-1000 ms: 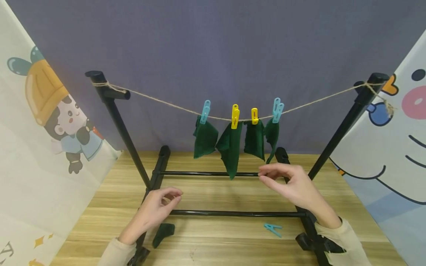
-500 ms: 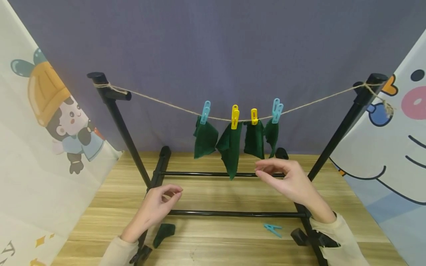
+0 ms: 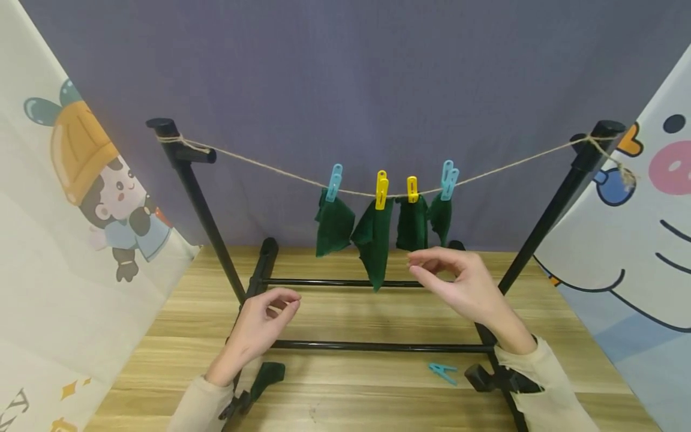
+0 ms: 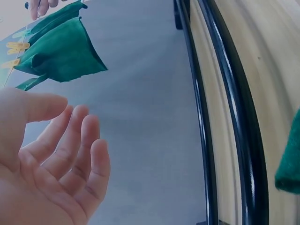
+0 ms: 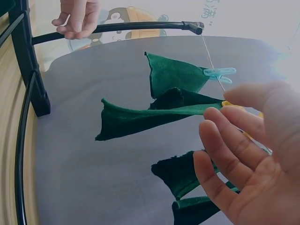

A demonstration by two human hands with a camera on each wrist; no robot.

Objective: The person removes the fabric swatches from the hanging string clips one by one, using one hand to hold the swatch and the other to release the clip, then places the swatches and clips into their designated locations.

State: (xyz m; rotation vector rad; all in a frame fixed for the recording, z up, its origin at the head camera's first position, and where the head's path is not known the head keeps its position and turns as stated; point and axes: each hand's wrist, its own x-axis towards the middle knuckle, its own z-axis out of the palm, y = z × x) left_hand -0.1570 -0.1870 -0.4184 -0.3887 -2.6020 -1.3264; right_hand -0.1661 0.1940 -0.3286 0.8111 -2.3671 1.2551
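Several dark green cloth pieces (image 3: 372,237) hang from a twine line (image 3: 270,167) in the head view. Two blue clothespins (image 3: 334,183) and two yellow clothespins (image 3: 381,190) grip them to the line. My right hand (image 3: 459,279) hovers before the two right-hand cloths, fingers loosely curved, nothing between thumb and fingertips; it overlaps their lower ends. Lower left, my left hand (image 3: 264,321) is raised near the rack's left side, also loosely curved around nothing. The left wrist view shows its bare palm (image 4: 56,173). Below it on the table lies another green cloth piece (image 3: 268,379).
A black rack (image 3: 207,225) carries the twine between two uprights, with two low crossbars (image 3: 378,346) joining its feet. One loose blue clothespin (image 3: 442,372) lies on the wooden table (image 3: 351,402), front right. A grey-purple backdrop (image 3: 345,78) stands behind, printed panels at both sides.
My right hand has risen slightly and shifted left toward the hanging cloths. My left hand has moved up a little. The view has shifted slightly; the cloths and clothespins stay on the line.
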